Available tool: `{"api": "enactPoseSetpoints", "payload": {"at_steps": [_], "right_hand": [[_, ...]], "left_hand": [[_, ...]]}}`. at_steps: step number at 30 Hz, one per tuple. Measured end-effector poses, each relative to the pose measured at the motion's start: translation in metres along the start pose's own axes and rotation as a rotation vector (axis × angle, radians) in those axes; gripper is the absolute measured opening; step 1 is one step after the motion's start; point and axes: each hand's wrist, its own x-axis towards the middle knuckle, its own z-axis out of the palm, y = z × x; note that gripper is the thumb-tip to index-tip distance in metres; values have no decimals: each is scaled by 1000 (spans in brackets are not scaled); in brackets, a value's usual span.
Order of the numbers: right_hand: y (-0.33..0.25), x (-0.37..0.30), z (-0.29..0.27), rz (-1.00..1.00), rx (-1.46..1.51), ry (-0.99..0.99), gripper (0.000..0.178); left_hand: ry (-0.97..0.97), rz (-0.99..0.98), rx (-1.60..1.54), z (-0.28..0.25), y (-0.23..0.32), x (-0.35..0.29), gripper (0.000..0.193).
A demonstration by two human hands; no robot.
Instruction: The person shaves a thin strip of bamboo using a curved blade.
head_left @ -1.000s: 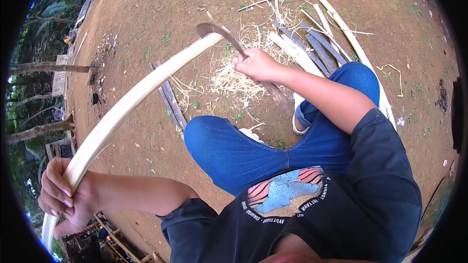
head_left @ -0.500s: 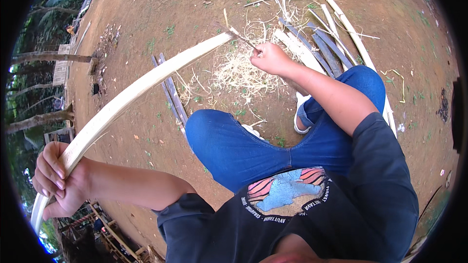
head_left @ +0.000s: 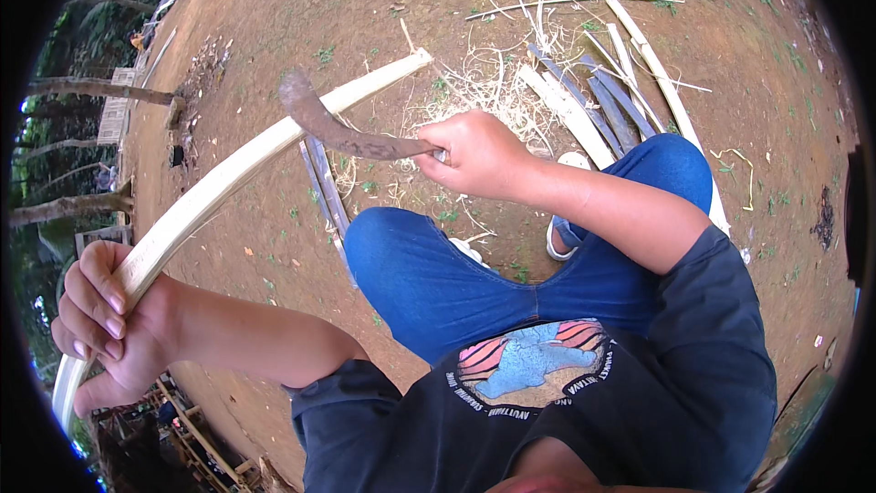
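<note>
A long pale wooden strip (head_left: 233,171), perhaps split bamboo, slants from the lower left up toward the middle. My left hand (head_left: 117,329) is wrapped round it near its lower end. In my right hand (head_left: 474,153) is the handle of a curved, dark-bladed knife (head_left: 351,139), a machete-like sickle shape. Its blade lies across the strip's upper half in this view; whether the edge touches the wood I cannot tell. A thin curled sliver (head_left: 408,35) sticks up at the strip's far end.
Pale shavings (head_left: 497,96) are heaped on the dirt ground ahead of my knees. Beyond my right knee lie pale strips (head_left: 566,110) and dark strips (head_left: 616,114); more dark strips (head_left: 324,184) lie left of my left knee. Trees and posts (head_left: 100,87) stand at the left.
The knife has come back from the strip's far tip toward me and to the left, with my right hand nearer. My left hand still grips the strip in about the same place.
</note>
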Motion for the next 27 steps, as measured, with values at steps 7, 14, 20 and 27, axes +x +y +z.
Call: {"api": "enactPoseSetpoints", "payload": {"at_steps": [7,14,20,27], "right_hand": [[124,-8,-4,520,-87,21,16],[82,3,-1,558,565,36,26],[6,0,-2,11,165,32,16],[135,-9,-5,499,-116,35,17]], "left_hand": [[-11,-43,-22,1,1,10,82],[-9,62,-73,-2,18,13,79],[7,70,13,3,-6,1,80],[32,-31,-18,14,-6,9,80]]}}
